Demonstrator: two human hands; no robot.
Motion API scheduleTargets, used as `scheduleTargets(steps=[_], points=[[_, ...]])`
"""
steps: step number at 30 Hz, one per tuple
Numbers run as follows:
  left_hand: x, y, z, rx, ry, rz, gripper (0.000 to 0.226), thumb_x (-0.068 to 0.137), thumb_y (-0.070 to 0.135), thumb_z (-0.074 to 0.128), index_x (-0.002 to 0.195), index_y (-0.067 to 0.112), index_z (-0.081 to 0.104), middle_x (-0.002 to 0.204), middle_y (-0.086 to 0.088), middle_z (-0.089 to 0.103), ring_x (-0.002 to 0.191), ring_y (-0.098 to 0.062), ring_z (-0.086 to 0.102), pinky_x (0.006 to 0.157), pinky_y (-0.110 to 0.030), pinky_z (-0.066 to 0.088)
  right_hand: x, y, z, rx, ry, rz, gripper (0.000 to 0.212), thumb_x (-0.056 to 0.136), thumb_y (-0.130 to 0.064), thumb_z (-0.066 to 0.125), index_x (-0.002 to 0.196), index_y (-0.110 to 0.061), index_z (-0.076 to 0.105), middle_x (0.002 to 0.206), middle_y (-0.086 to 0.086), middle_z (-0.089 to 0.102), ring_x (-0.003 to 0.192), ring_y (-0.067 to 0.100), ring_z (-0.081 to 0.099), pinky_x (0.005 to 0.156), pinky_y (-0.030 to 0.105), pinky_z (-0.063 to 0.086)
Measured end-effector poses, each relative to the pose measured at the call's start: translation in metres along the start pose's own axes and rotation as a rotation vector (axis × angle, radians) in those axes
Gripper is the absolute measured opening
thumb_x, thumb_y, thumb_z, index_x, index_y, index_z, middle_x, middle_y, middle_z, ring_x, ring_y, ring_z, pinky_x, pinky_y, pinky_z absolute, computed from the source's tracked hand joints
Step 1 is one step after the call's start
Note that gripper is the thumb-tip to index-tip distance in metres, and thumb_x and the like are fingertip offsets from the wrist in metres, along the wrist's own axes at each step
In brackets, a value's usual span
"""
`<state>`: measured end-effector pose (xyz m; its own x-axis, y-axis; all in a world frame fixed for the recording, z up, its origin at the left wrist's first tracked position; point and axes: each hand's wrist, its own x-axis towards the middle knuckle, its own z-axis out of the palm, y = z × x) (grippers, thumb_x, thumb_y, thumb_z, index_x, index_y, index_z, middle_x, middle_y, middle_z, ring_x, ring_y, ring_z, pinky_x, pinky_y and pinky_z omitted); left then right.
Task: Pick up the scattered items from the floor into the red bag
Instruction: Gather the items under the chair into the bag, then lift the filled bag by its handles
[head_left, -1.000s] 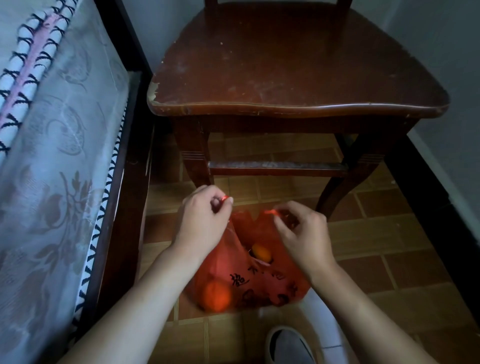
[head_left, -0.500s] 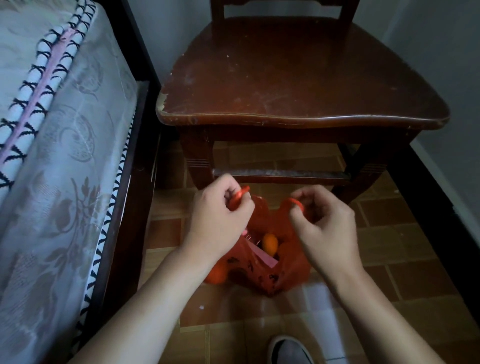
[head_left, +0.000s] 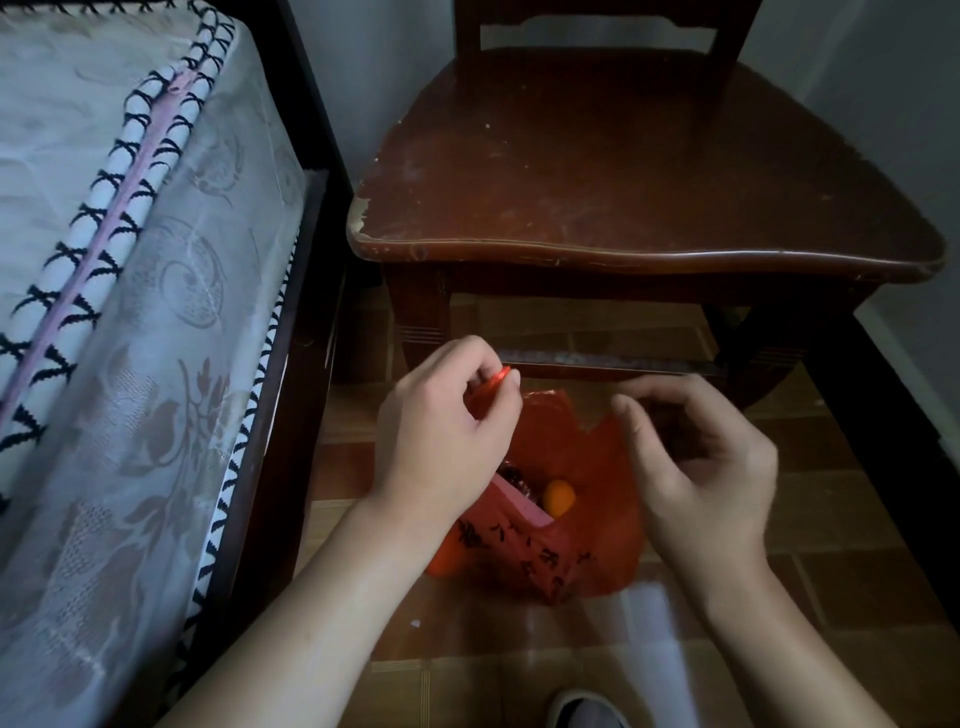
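The red bag, thin plastic with dark print, hangs low over the tiled floor in front of the chair. Its mouth is spread, showing a small orange fruit and a pink flat item inside. My left hand pinches the bag's left handle loop between thumb and fingers. My right hand is at the bag's right side, motion-blurred, with its fingers curled. The bag's right edge rises to its thumb, and the handle there is hidden.
A dark wooden chair stands right behind the bag, its crossbar just above my hands. A bed with a lace cover and dark frame fills the left. My shoe shows at the bottom edge. A dark baseboard runs along the right.
Both hands lifted the bag off the floor and pulled its handles apart. The red loop that showed in my right hand half a second ago is out of sight now.
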<state>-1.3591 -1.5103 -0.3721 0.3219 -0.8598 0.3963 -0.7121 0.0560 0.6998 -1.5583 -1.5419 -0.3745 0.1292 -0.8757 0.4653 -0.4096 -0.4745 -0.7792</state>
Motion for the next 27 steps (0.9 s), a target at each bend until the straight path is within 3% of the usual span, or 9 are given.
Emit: scheduleTargets(steps=[5,11,16,18,21,24,27], points=[[-0.008,-0.019,0.009,0.131,-0.135,-0.136,0.027,0.092,0.032,0.074,0.073,0.029,0.054,0.064,0.015,0.051,0.063,-0.007,0.054,0.055,-0.021,0.038,-0.005,0.012,0.012,-0.087,-0.185,0.158,0.009,0.095,-0.022,0.074,0.102,-0.028,0.073,0.095,-0.021,0.069,0.093,0.000,0.067,0.075,0.013,0.053],[-0.006,-0.023,0.008,0.061,-0.099,-0.154,0.024,0.092,0.029,0.074,0.074,0.028,0.057,0.065,0.013,0.055,0.063,-0.010,0.057,0.053,-0.028,0.046,-0.001,0.012,0.017,-0.112,-0.205,0.214,0.009,0.095,-0.023,0.073,0.102,-0.029,0.074,0.093,-0.021,0.070,0.092,-0.001,0.067,0.076,0.015,0.054],[-0.026,-0.016,0.003,0.039,-0.103,-0.251,0.023,0.093,0.027,0.072,0.076,0.025,0.058,0.067,0.013,0.057,0.066,-0.008,0.059,0.057,-0.023,0.042,0.004,0.001,0.009,-0.047,-0.182,0.295,0.011,0.094,-0.018,0.077,0.101,-0.026,0.075,0.090,-0.017,0.071,0.087,0.003,0.069,0.071,0.017,0.054],[-0.032,-0.002,-0.007,0.021,-0.084,-0.288,0.022,0.095,0.026,0.072,0.078,0.026,0.058,0.069,0.015,0.057,0.069,-0.008,0.059,0.061,-0.021,0.042,0.006,-0.010,-0.001,-0.063,-0.185,0.313,0.011,0.093,-0.016,0.077,0.100,-0.025,0.075,0.091,-0.016,0.072,0.087,0.005,0.070,0.071,0.017,0.054],[-0.038,0.031,-0.031,-0.006,-0.065,-0.339,0.018,0.096,0.021,0.071,0.080,0.022,0.061,0.075,0.014,0.059,0.076,-0.008,0.061,0.068,-0.007,0.038,0.013,-0.037,-0.025,-0.110,-0.217,0.303,0.010,0.093,-0.015,0.077,0.100,-0.022,0.074,0.092,-0.014,0.071,0.086,0.007,0.070,0.070,0.022,0.056],[-0.041,0.066,-0.065,-0.056,-0.055,-0.367,0.014,0.095,0.015,0.071,0.084,0.017,0.064,0.081,0.009,0.064,0.082,-0.009,0.064,0.073,-0.007,0.041,0.022,-0.078,-0.055,-0.137,-0.290,0.253,0.010,0.093,-0.012,0.076,0.101,-0.019,0.074,0.094,-0.010,0.071,0.086,0.010,0.070,0.072,0.034,0.059],[-0.036,0.111,-0.107,-0.012,-0.054,-0.408,0.012,0.096,0.019,0.072,0.086,0.019,0.064,0.083,0.012,0.064,0.081,-0.005,0.064,0.071,-0.008,0.042,0.036,-0.130,-0.086,-0.137,-0.365,0.245,0.012,0.093,-0.010,0.077,0.102,-0.017,0.074,0.095,-0.008,0.071,0.088,0.010,0.070,0.073,0.037,0.059]])
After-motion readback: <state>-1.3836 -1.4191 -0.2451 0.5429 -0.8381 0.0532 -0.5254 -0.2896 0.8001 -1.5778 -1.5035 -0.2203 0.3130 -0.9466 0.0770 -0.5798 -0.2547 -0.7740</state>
